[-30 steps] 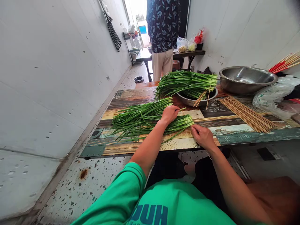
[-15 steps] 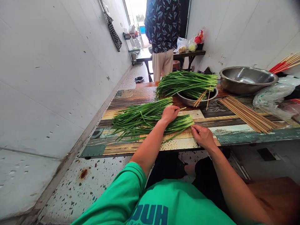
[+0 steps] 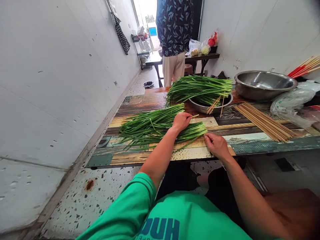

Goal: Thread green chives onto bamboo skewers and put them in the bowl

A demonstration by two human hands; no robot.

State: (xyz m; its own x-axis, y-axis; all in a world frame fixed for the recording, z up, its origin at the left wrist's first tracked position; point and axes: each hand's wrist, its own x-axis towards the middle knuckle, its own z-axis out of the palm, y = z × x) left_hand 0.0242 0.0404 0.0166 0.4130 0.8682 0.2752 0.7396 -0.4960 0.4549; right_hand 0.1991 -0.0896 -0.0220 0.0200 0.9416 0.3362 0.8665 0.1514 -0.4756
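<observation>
Long green garlic chives (image 3: 191, 131) lie in a bunch on the table in front of me, their pale cut ends pointing right. Just above that bunch my left hand (image 3: 181, 121) is closed in a pinch on a chive stalk (image 3: 195, 116), whose light end sticks out past the fingers. At the lower right of the cut ends, my right hand (image 3: 217, 145) is closed round a thin bamboo skewer (image 3: 223, 165); its rear end shows below the palm, and most of it is hidden by the hand. A second bunch of chives (image 3: 160, 115) lies just behind my left hand.
More chives (image 3: 197, 86) are heaped over a metal bowl (image 3: 200, 108), with a few skewers leaning on its rim. Bamboo skewers (image 3: 265, 121) lie to the right, near a large steel basin (image 3: 265, 85) and plastic bags (image 3: 287, 105). A person (image 3: 174, 40) stands beyond the table.
Both hands hold almost the same place and grip. The person at the back has shifted very slightly to the right.
</observation>
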